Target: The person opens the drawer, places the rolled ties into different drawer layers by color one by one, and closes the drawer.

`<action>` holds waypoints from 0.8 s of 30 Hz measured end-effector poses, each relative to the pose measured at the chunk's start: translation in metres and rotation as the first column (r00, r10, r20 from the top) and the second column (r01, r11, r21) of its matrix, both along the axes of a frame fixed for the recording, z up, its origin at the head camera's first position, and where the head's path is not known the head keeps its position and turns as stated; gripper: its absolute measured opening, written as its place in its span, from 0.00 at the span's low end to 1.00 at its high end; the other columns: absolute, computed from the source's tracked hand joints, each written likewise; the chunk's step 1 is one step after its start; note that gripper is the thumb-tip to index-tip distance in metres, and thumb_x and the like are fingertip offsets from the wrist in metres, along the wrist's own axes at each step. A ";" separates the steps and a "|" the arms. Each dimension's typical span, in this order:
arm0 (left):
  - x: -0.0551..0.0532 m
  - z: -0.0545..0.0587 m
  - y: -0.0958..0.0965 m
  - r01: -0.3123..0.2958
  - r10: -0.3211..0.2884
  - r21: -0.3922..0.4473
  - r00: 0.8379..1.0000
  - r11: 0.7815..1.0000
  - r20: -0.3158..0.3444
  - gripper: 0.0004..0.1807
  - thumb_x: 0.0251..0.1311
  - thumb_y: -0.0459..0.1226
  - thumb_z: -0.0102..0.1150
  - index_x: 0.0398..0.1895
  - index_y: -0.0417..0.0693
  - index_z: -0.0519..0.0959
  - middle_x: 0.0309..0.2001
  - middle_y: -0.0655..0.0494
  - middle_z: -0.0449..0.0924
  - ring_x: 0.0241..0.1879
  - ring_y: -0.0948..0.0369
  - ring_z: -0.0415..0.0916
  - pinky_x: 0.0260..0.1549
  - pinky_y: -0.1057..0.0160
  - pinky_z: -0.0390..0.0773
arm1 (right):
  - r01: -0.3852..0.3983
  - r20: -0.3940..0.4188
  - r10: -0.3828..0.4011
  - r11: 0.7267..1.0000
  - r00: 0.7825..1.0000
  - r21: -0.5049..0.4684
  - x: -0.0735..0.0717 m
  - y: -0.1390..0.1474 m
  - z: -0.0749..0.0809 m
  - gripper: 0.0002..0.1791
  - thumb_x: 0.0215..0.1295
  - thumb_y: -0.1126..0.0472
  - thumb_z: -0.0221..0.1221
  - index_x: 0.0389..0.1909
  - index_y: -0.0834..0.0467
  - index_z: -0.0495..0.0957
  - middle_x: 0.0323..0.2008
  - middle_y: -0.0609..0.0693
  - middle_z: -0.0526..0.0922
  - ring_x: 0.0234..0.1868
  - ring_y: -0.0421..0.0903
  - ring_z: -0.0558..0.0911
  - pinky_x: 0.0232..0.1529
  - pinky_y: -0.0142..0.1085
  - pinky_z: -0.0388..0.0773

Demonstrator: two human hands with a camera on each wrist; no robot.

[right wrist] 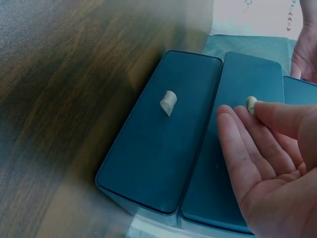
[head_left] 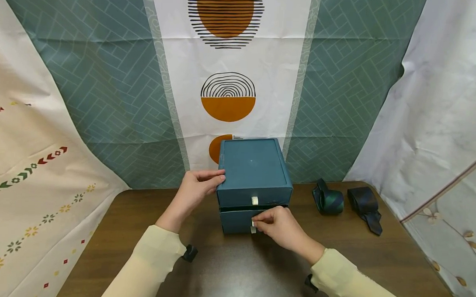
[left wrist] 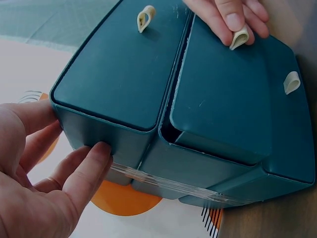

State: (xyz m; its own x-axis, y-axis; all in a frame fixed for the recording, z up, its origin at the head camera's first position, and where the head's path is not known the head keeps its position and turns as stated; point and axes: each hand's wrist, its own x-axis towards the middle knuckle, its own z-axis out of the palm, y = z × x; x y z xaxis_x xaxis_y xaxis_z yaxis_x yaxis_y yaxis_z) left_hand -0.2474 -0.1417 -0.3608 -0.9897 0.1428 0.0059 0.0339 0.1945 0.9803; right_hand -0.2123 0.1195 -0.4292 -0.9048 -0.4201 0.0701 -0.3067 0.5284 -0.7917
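A dark teal drawer unit (head_left: 251,162) with three stacked drawers stands on the table. Its middle drawer (left wrist: 223,94) sticks out a little, with a narrow dark gap along its edge. My right hand (head_left: 280,226) pinches the cream loop pull (right wrist: 251,104) of that drawer between thumb and fingers. At the unit's left side, my left hand (head_left: 199,186) rests its fingertips (left wrist: 101,148) against the casing near the top edge. The top drawer (left wrist: 116,69) and the bottom drawer (right wrist: 158,134) sit flush, each with a similar cream loop.
To the right of the unit lie a rolled green and navy striped tie (head_left: 330,200) and a dark rolled tie (head_left: 365,203) with its tip out. A patterned curtain (head_left: 229,56) hangs behind the wooden table (head_left: 140,250). Clear tape (left wrist: 183,186) runs along the unit's side.
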 end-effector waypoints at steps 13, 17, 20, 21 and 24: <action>-0.001 -0.001 0.000 0.001 -0.001 -0.003 1.000 1.000 -0.003 0.18 0.55 0.49 0.63 0.50 0.58 0.82 0.52 0.60 0.79 0.52 0.62 0.77 0.52 0.60 0.78 | -0.017 0.017 0.017 1.000 1.000 0.001 0.004 0.001 0.001 0.09 0.60 0.59 0.62 0.40 0.54 0.86 0.34 0.46 0.87 0.27 0.37 0.82 0.26 0.29 0.79; -0.001 -0.002 0.000 -0.001 0.001 0.000 1.000 1.000 -0.002 0.18 0.55 0.49 0.63 0.49 0.58 0.82 0.52 0.60 0.79 0.52 0.62 0.77 0.52 0.60 0.77 | -0.023 0.020 0.023 1.000 1.000 -0.003 0.006 0.002 0.001 0.09 0.60 0.60 0.61 0.40 0.55 0.86 0.34 0.45 0.87 0.29 0.41 0.83 0.26 0.29 0.79; 0.000 -0.001 0.000 -0.002 0.002 0.001 1.000 1.000 -0.001 0.18 0.55 0.49 0.63 0.49 0.58 0.82 0.52 0.60 0.79 0.51 0.62 0.77 0.52 0.60 0.77 | -0.018 0.021 0.018 1.000 1.000 -0.012 0.007 0.001 0.000 0.09 0.60 0.61 0.61 0.40 0.55 0.86 0.34 0.45 0.87 0.29 0.43 0.83 0.25 0.29 0.79; 0.000 -0.001 0.000 -0.002 0.002 0.001 1.000 1.000 -0.002 0.18 0.55 0.49 0.63 0.49 0.58 0.82 0.52 0.60 0.80 0.51 0.62 0.77 0.52 0.60 0.77 | -0.017 0.020 0.018 1.000 1.000 -0.018 0.007 0.001 -0.001 0.09 0.60 0.62 0.61 0.40 0.56 0.86 0.34 0.46 0.87 0.29 0.43 0.83 0.25 0.29 0.79; 0.000 -0.001 0.000 -0.002 0.002 0.000 1.000 1.000 -0.004 0.18 0.55 0.49 0.63 0.49 0.59 0.82 0.52 0.60 0.80 0.51 0.62 0.78 0.52 0.60 0.78 | -0.014 0.019 0.014 0.999 1.000 -0.036 0.009 0.001 -0.002 0.09 0.60 0.62 0.62 0.41 0.56 0.85 0.34 0.47 0.87 0.29 0.44 0.83 0.26 0.29 0.80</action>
State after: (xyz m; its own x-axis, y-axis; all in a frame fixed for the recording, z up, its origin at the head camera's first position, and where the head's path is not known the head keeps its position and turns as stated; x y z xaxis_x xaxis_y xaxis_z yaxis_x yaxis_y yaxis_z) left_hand -0.2471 -0.1420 -0.3615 -0.9900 0.1410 0.0096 0.0372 0.1942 0.9802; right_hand -0.2037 0.1209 -0.4308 -0.9002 -0.4301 0.0677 -0.2980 0.4951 -0.8161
